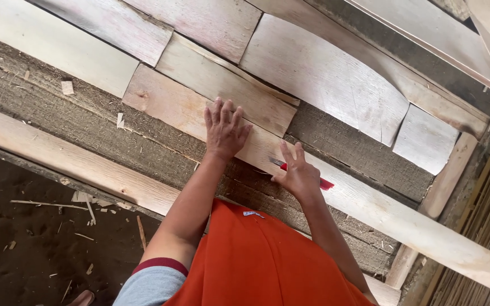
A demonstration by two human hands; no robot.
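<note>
Left hand [224,129], fingers spread, lies flat on a long pale veneer strip [188,105] at scene centre. Right hand [297,173], just right of it, is closed on a red-handled knife [325,183], blade against the same strip. Further veneer sheets [324,73] lie beyond.

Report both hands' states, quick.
Left hand: open, flat on a wood sheet.
Right hand: fingers spread over a red-handled knife; grip unclear.

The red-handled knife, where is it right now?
In the head view, the red-handled knife lies under the right hand on a pale wood sheet, just right of the left hand pressing flat beside it.
</note>
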